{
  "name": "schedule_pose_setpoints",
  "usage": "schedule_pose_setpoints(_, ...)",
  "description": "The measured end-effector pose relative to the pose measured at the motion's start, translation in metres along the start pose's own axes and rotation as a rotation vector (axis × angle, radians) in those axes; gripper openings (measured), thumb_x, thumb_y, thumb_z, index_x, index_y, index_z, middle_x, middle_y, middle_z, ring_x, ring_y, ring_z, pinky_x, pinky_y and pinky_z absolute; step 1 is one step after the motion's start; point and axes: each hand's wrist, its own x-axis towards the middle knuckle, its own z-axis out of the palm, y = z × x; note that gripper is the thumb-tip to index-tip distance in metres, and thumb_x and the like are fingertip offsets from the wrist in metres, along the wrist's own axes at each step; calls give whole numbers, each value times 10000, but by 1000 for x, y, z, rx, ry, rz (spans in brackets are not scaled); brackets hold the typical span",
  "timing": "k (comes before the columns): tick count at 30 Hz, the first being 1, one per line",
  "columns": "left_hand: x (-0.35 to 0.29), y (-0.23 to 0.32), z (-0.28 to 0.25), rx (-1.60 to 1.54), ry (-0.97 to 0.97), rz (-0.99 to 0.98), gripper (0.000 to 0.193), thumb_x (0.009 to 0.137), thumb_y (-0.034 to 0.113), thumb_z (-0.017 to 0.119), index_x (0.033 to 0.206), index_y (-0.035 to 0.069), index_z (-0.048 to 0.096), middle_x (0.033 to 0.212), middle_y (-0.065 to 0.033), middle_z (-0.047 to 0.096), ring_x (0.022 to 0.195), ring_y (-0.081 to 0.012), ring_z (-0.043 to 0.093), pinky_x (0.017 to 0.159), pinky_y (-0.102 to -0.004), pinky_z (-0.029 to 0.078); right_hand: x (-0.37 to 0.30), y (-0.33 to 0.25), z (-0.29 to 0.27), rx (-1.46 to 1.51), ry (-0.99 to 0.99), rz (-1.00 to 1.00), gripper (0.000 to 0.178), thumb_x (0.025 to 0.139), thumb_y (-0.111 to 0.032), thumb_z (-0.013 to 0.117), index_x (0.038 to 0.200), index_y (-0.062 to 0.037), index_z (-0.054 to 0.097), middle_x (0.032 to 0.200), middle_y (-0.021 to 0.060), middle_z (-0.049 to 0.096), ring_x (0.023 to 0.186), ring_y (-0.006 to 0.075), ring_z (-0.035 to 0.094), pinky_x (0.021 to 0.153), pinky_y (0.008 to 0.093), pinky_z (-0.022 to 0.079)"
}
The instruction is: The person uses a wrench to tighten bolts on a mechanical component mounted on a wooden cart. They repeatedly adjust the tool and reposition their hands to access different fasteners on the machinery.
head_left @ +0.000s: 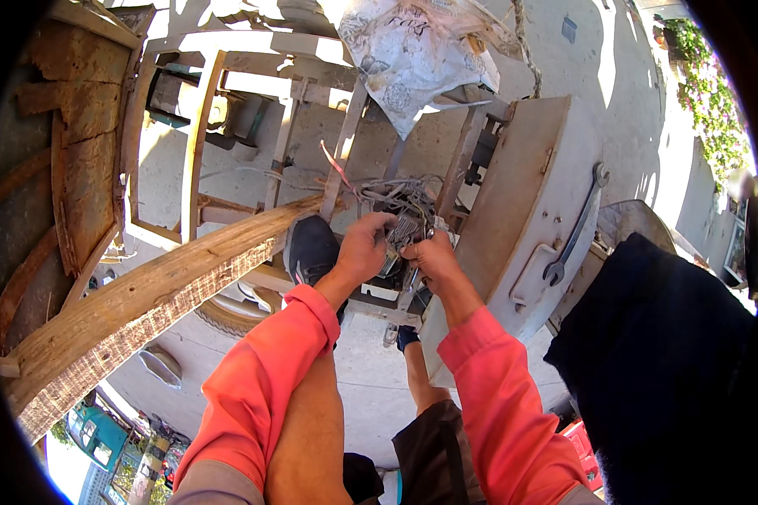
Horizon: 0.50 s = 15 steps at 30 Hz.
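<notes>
My left hand (367, 247) has its fingers curled against a grey ribbed metal part (408, 225), perhaps a small motor or engine, set low in a metal frame (352, 126). What those fingertips hold, if anything, is hidden. Just to the right, my right hand (435, 257) is closed, thumb toward the ribbed part. Something slim and shiny shows by its fingers, too small to name. Grey wires (400, 195) lie tangled just beyond both hands.
A grey metal box (514, 219) stands right of my hands, with a combination wrench (574, 225) on it. A thick wooden beam (160, 299) slants in from the left, near my shoe (312, 249). A dirty white sack (413, 63) drapes over the frame's far side. A tyre (232, 318) lies below the beam.
</notes>
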Motion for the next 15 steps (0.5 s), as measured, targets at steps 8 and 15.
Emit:
schedule_pose_setpoints(8, 2, 18, -5, 108, -108, 21, 207, 727, -84, 622, 910, 10, 636, 899, -104, 596, 808, -247, 604, 721, -325, 472, 8, 0, -8, 102, 14, 126, 149, 685, -11, 627, 828, -46, 599, 643, 24, 552, 486, 99, 443, 412, 255, 251)
schedule_pose_setpoints(15, 2, -3, 1, 116, -34, 90, 143, 760, -85, 611, 878, -9, 637, 881, -108, 626, 795, -224, 610, 701, -310, 468, 4, -7, 3, 170, 90, 138, 117, 819, -148, 650, 748, -74, 594, 652, 18, 572, 476, 78, 450, 373, 248, 234)
